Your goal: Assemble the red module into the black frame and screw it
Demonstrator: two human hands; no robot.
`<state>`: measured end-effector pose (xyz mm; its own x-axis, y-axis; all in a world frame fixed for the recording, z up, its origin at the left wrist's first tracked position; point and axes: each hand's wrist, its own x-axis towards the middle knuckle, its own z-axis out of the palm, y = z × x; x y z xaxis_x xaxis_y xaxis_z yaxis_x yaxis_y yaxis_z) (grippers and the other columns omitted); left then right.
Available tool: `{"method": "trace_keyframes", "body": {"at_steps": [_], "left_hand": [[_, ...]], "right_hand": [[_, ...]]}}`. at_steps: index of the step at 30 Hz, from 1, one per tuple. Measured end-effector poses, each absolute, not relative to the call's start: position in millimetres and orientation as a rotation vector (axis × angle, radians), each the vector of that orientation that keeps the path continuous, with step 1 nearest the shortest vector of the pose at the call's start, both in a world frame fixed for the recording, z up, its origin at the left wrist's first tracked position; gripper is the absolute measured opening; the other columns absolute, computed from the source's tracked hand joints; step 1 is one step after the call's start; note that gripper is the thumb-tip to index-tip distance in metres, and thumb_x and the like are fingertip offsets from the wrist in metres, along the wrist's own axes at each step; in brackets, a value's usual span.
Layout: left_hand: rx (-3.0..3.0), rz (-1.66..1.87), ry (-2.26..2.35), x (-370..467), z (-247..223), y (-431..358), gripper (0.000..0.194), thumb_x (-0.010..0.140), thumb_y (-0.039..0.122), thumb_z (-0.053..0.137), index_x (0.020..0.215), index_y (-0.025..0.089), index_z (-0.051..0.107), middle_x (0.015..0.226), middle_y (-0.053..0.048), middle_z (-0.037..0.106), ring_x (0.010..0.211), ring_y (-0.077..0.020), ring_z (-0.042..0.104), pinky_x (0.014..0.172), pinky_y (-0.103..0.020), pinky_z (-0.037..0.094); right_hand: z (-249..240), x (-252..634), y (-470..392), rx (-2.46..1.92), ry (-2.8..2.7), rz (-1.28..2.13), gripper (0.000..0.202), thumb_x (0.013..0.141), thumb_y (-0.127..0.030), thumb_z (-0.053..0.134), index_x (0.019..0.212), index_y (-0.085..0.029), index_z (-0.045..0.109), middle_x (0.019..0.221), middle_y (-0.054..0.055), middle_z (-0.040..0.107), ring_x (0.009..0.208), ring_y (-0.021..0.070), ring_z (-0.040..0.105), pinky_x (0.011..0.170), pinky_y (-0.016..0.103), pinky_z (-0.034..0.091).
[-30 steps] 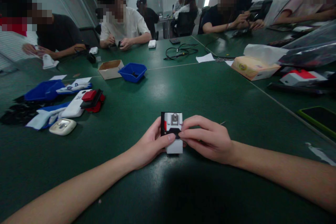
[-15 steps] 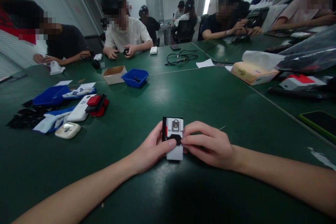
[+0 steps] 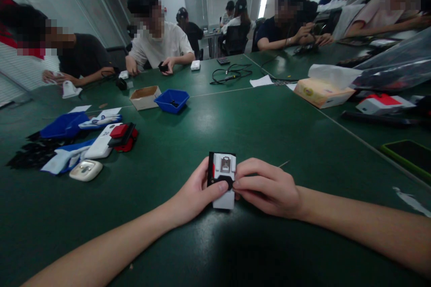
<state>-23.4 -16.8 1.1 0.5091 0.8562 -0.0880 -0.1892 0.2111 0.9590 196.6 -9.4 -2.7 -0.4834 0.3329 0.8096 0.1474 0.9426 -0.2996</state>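
My left hand (image 3: pixel 198 191) is closed around a small white-and-black device (image 3: pixel 223 200), its thumb lying across the black middle part. A grey metal piece sits in the device's white upper half, and a strip of red shows along its left side. My right hand (image 3: pixel 267 187) is closed at the device's right edge, with thumb and fingertips bunched against it. Whether those fingertips also hold some small part is hidden. The device is held tilted over the green table (image 3: pixel 215 130), near its front.
To the left lie a blue bin (image 3: pixel 63 125), gloves (image 3: pixel 76 154), a red-and-black object (image 3: pixel 123 136) and a cream rounded case (image 3: pixel 85 170). Farther off stand a cardboard box (image 3: pixel 145 98) and a blue tray (image 3: pixel 172 101). A tissue pack (image 3: pixel 323 92) lies right. Several co-workers sit around.
My hands keep the same hold on the device, and the whole view has shifted slightly. Across the table, the hand of the person in white has moved a little to the left.
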Motion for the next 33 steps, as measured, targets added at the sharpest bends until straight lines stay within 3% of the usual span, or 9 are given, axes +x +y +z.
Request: {"method": "trace_keyframes", "body": {"at_steps": [7,14,21,28,31,33], "left_hand": [[1.068,0.844,0.697,-23.8,-3.9,-16.5,0.053,0.08,0.038,0.087,0.125,0.022,0.064,0.109,-0.003,0.07,0.099,-0.0207,0.065,0.092,-0.032,0.051],[0.897,0.792,0.682,-22.1,7.3,-16.8,0.054,0.081,0.039,0.086,0.124,0.022,0.058,0.109,-0.005,0.072,0.081,-0.0184,0.072,0.078,-0.032,0.056],[0.856,0.757,0.687,-22.5,11.4,-16.5,0.058,0.082,0.037,0.085,0.128,0.02,0.055,0.112,-0.01,0.074,0.087,-0.0241,0.076,0.076,-0.032,0.056],[0.866,0.738,0.678,-22.3,10.0,-17.2,0.064,0.08,0.042,0.087,0.129,0.02,0.052,0.11,-0.01,0.074,0.082,-0.0224,0.076,0.072,-0.031,0.057],[0.861,0.725,0.693,-21.9,11.2,-17.2,0.065,0.079,0.043,0.088,0.129,0.02,0.052,0.107,-0.009,0.074,0.079,-0.0223,0.076,0.071,-0.031,0.058],[0.848,0.73,0.706,-22.0,11.6,-17.0,0.064,0.079,0.042,0.087,0.128,0.02,0.052,0.106,-0.008,0.072,0.081,-0.023,0.077,0.072,-0.032,0.059]], "right_hand": [[-5.7,196.5,-7.1,-0.364,-2.059,0.272,0.018,0.096,-0.01,0.065,0.113,-0.015,0.064,0.099,0.011,0.07,0.091,0.0195,0.07,0.079,0.032,0.062],[-4.5,194.4,-4.0,-0.463,-2.069,0.275,0.019,0.1,-0.016,0.062,0.119,-0.019,0.063,0.102,0.01,0.075,0.096,0.021,0.072,0.085,0.036,0.062],[-4.5,194.7,-1.5,-0.509,-2.054,0.268,0.015,0.098,-0.014,0.063,0.112,-0.018,0.065,0.097,0.009,0.075,0.091,0.0212,0.071,0.082,0.036,0.061],[-7.4,195.3,0.1,-0.495,-2.101,0.264,0.011,0.1,-0.016,0.061,0.111,-0.019,0.063,0.098,0.008,0.075,0.09,0.0201,0.07,0.082,0.035,0.059],[-3.7,203.0,2.9,-0.528,-2.223,0.206,0.015,0.101,-0.024,0.06,0.115,-0.018,0.061,0.106,0.011,0.073,0.097,0.022,0.07,0.083,0.035,0.06],[3.6,214.3,4.8,-0.621,-2.377,0.156,0.028,0.101,-0.034,0.061,0.121,-0.014,0.059,0.115,0.016,0.071,0.104,0.0258,0.069,0.084,0.038,0.06]]}}
